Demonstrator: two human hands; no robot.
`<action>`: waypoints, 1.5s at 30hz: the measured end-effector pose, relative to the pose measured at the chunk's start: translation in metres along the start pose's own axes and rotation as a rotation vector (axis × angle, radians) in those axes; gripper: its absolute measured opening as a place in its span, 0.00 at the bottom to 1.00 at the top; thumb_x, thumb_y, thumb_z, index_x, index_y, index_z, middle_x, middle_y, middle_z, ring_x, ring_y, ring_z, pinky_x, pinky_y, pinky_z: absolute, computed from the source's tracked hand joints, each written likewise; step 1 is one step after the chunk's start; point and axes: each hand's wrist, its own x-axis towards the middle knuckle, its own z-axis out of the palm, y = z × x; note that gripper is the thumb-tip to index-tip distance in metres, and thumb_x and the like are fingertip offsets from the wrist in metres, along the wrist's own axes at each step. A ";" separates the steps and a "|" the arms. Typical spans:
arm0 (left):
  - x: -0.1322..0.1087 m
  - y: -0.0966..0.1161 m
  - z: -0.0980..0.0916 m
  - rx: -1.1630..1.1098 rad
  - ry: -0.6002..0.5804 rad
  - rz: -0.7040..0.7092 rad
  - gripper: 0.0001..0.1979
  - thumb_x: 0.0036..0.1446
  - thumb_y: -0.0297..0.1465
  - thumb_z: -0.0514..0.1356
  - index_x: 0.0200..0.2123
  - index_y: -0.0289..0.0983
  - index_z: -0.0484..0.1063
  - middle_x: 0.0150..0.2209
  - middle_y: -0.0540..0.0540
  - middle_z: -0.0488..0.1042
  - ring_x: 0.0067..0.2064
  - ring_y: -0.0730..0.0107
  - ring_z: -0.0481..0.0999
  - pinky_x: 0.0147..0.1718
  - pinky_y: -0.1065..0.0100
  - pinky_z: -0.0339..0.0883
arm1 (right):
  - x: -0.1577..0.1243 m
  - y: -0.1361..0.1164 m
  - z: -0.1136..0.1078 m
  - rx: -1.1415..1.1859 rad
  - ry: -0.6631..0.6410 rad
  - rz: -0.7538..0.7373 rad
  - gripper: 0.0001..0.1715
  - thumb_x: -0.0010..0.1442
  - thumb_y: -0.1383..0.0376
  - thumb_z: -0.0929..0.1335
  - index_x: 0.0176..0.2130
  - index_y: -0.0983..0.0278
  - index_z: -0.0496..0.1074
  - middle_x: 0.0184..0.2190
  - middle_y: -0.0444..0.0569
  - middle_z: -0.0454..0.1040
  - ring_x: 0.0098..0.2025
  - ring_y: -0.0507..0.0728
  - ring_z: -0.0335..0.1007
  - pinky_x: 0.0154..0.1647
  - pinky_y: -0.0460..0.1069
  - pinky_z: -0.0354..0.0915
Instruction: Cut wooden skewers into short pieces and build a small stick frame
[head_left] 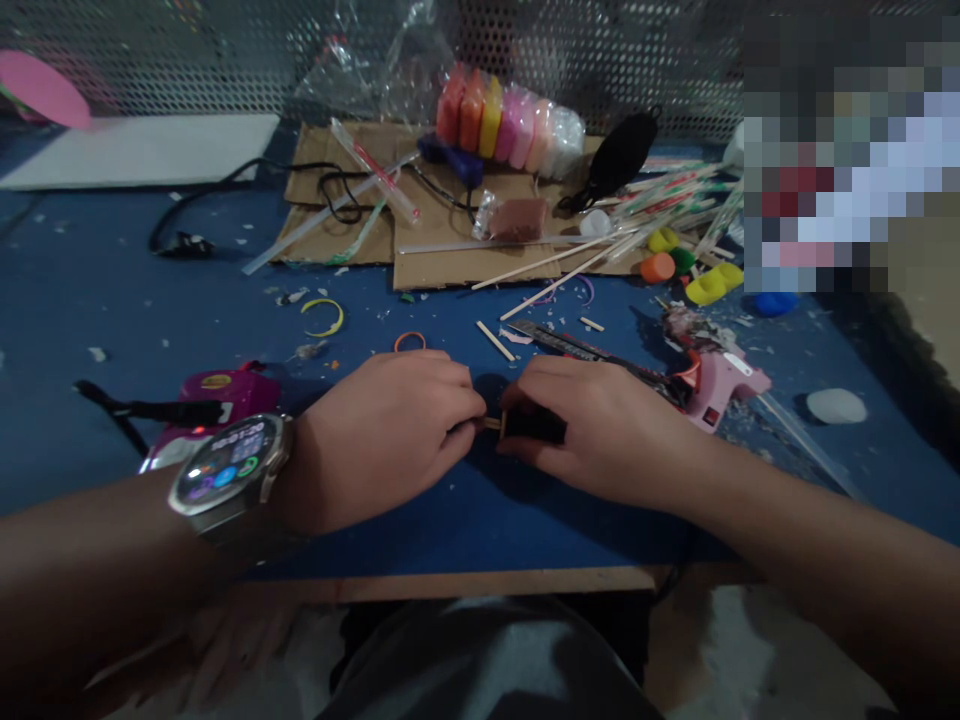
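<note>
Above the front of the blue table, my left hand (397, 430), with a watch (229, 465) on its wrist, is closed in a pinch on a thin wooden stick (491, 424). Close on its right, my right hand (600, 420) grips a small dark piece with a light wooden edge (536, 425). The stick reaches that edge; whether the two are joined I cannot tell. My fingers cover part of both. Just beyond my hands lie a short cut stick (495, 341) and a cutter knife (555, 340). An orange ring (410, 343) sits behind my left hand.
A pink glue gun (724, 385) lies right of my right hand, a purple device with a black strap (225, 395) by my left wrist. Cardboard (465, 268) at the back bears bagged coloured clay (510, 120) and a blue tool with a black cord. Straws and sticks lie back right.
</note>
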 end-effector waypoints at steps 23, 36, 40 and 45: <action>0.002 0.001 0.001 0.019 -0.001 -0.014 0.11 0.69 0.30 0.60 0.39 0.39 0.84 0.39 0.46 0.83 0.44 0.58 0.81 0.44 0.57 0.72 | -0.003 0.002 -0.003 0.015 0.034 -0.013 0.13 0.64 0.61 0.78 0.46 0.64 0.80 0.41 0.49 0.80 0.43 0.61 0.79 0.43 0.54 0.68; -0.001 0.001 0.002 0.015 0.044 0.011 0.10 0.69 0.30 0.61 0.39 0.39 0.84 0.39 0.47 0.83 0.43 0.58 0.82 0.44 0.58 0.72 | -0.004 0.003 -0.003 0.011 0.015 -0.018 0.06 0.66 0.65 0.75 0.44 0.64 0.80 0.40 0.49 0.81 0.42 0.60 0.79 0.43 0.54 0.68; 0.000 0.001 0.003 0.007 0.054 0.019 0.10 0.69 0.29 0.61 0.39 0.39 0.84 0.38 0.47 0.83 0.43 0.58 0.82 0.44 0.57 0.72 | -0.002 0.001 -0.002 0.010 0.014 -0.004 0.06 0.66 0.64 0.75 0.44 0.64 0.80 0.40 0.49 0.81 0.41 0.60 0.79 0.43 0.54 0.68; -0.001 0.001 0.002 0.001 0.065 0.030 0.09 0.69 0.29 0.61 0.40 0.38 0.84 0.38 0.47 0.83 0.42 0.58 0.81 0.43 0.57 0.72 | -0.002 0.001 -0.002 0.000 0.008 0.005 0.06 0.65 0.64 0.76 0.43 0.64 0.80 0.40 0.49 0.81 0.41 0.61 0.79 0.42 0.54 0.67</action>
